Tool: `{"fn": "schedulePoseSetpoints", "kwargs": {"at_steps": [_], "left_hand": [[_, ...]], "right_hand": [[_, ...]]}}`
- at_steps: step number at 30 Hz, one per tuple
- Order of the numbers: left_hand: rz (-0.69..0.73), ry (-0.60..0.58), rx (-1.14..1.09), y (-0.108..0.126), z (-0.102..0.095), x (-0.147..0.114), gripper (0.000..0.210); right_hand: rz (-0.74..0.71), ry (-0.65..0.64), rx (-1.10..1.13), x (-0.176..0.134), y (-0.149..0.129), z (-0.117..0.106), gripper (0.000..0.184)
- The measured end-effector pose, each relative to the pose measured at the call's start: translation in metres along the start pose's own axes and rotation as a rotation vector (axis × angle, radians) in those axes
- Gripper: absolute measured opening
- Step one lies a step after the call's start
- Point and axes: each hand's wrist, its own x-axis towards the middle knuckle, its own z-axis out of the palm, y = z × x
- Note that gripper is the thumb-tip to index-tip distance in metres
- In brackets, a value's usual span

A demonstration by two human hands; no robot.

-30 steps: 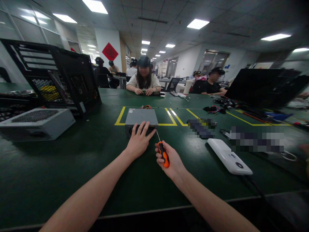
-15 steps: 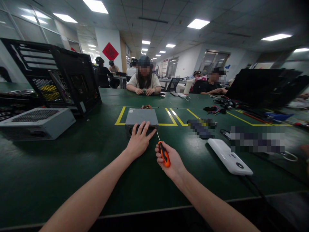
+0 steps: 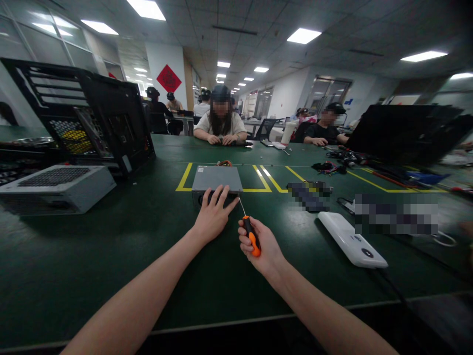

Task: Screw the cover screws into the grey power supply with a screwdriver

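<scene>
Left hand (image 3: 211, 217) spread on the power supply (image 3: 217, 178), our right hand (image 3: 265, 245) holds the freshly rotated screwdriver (image 3: 253, 239); turning seems underway.

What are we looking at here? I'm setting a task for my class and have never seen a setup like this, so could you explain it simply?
There is no machine doing the work: these are a person's own bare hands. One camera, worn on the head, looks forward and down, so the forearms enter from the bottom edge.

The left hand rests, fingers spread, on the near side of a gray metal box. The right hand holds a screwdriver, its tip at the box's near right corner; exactly what it touches is too small to tell.

On the green table are another metal box and a black computer case to the left, and a white gadget to the right. Another person sits opposite.
</scene>
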Motion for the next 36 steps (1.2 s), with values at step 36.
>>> {"fn": "schedulePoseSetpoints", "kwargs": {"at_steps": [36], "left_hand": [[0.024, 0.008, -0.15, -0.013, -0.005, -0.002, 0.022]], "right_hand": [[0.042, -0.019, -0.205, 0.014, 0.01, 0.007, 0.024]]}}
